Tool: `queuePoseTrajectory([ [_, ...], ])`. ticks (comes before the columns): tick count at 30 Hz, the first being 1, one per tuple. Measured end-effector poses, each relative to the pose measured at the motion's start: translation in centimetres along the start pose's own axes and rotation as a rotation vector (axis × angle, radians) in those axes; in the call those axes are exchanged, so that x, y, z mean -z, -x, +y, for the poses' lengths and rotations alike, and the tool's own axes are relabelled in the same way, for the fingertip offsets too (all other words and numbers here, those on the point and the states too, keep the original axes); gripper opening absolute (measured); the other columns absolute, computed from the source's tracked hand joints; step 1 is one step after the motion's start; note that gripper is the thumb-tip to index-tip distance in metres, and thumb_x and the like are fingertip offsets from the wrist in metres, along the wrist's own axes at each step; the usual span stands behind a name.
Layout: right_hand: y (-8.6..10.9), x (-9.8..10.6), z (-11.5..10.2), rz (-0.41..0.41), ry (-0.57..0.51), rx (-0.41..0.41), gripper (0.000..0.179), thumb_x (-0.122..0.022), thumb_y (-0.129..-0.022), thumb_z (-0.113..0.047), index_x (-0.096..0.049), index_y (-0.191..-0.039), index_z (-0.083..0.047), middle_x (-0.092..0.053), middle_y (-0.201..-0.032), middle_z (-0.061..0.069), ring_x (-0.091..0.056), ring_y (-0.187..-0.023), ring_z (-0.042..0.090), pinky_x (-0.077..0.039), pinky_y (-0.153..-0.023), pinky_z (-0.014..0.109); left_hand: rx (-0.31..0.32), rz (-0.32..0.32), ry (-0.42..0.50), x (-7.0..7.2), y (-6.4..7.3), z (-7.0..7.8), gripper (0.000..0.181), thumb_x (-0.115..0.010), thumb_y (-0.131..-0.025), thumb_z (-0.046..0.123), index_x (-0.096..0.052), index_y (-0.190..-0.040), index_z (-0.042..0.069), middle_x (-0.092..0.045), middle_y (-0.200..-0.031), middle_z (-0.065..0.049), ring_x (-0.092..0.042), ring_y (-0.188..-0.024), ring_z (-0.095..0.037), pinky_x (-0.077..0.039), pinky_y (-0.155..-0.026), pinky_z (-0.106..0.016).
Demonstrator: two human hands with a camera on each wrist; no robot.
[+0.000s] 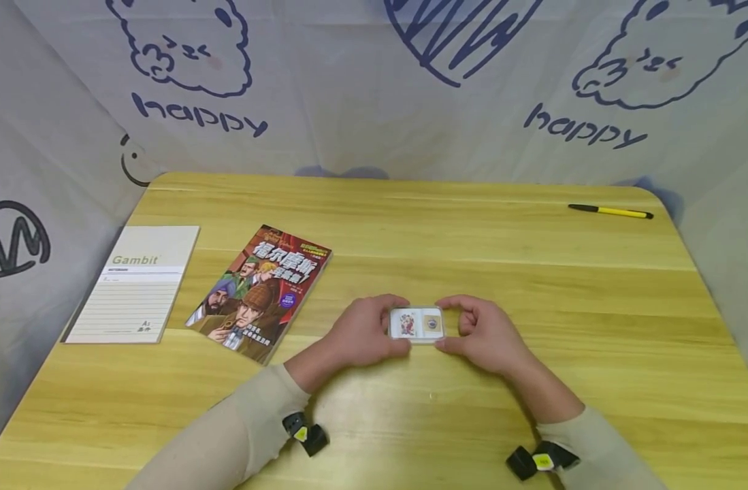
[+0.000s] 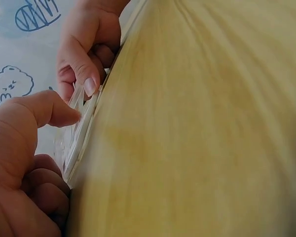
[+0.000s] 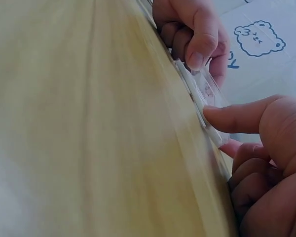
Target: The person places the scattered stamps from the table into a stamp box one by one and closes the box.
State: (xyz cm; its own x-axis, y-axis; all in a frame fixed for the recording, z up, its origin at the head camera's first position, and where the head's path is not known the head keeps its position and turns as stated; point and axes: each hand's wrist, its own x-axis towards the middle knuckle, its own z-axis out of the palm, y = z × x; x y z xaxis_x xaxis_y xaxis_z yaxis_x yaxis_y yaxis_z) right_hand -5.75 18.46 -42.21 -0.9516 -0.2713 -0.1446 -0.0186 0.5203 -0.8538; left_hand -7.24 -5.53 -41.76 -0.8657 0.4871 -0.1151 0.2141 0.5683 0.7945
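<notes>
A small clear plastic case lies between my two hands near the middle of the table. Through its lid show a white card with a colourful figure on the left and a tan square with a blue emblem on the right. My left hand grips the left end between thumb and index finger. At the opposite end, my right hand pinches it the same way, other fingers curled in. Both wrist views show the case low at the tabletop, thumbs on its near side.
A comic-style book with a red and brown cover lies left of my hands. Beyond it is a white Gambit notebook. A yellow and black pen rests at the back right of the wooden table. Printed white cloth hangs behind.
</notes>
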Motion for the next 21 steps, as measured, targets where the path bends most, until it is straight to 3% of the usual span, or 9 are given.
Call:
queuePoseTrajectory([
  [5, -0.1, 0.2, -0.3, -0.006, 0.041, 0.016, 0.053, -0.089, -0.072, -0.011, -0.07, -0.121, -0.006, -0.037, -0.057, -0.004, -0.034, -0.052, 0.012, -0.035, -0.056, 0.03, -0.046, 0.009, -0.097, -0.1, 0.2, 0.1, 0.063, -0.077, -0.076, 0.024, -0.061, -0.133, 0.002, -0.062, -0.074, 0.006, -0.056, -0.059, -0.01, -0.047, -0.053, -0.028],
  [11, -0.2, 0.7, -1.0, -0.059, 0.146, 0.054, 0.053, -0.086, -0.078, -0.015, -0.068, -0.127, -0.005, -0.038, -0.054, -0.005, -0.034, -0.049, 0.01, -0.035, -0.053, 0.028, -0.121, -0.052, -0.19, 0.5, -0.1, 0.2, 0.063, -0.073, -0.076, 0.022, -0.059, -0.133, -0.001, -0.062, -0.077, 0.005, -0.056, -0.058, -0.008, -0.047, -0.053, -0.026],
  [16, -0.7, 1.0, -2.0, -0.129, 0.334, 0.121, 0.052, -0.082, -0.084, -0.02, -0.065, -0.131, -0.005, -0.042, -0.056, -0.006, -0.036, -0.049, 0.008, -0.032, -0.048, 0.026, -0.199, -0.085, -0.244, 1.0, -0.4, 0.0, 0.058, -0.071, -0.082, 0.021, -0.058, -0.133, -0.004, -0.061, -0.077, 0.004, -0.055, -0.057, -0.007, -0.047, -0.052, -0.024],
  [21, -0.9, 1.5, -3.1, -0.195, 0.565, 0.203, 0.051, -0.079, -0.088, -0.022, -0.064, -0.133, -0.004, -0.051, -0.064, -0.005, -0.044, -0.057, 0.011, -0.039, -0.054, 0.03, -0.209, -0.122, -0.27, 1.3, -0.6, 0.3, 0.056, -0.074, -0.087, 0.024, -0.058, -0.132, -0.005, -0.065, -0.083, -0.001, -0.057, -0.064, -0.009, -0.049, -0.059, -0.024],
])
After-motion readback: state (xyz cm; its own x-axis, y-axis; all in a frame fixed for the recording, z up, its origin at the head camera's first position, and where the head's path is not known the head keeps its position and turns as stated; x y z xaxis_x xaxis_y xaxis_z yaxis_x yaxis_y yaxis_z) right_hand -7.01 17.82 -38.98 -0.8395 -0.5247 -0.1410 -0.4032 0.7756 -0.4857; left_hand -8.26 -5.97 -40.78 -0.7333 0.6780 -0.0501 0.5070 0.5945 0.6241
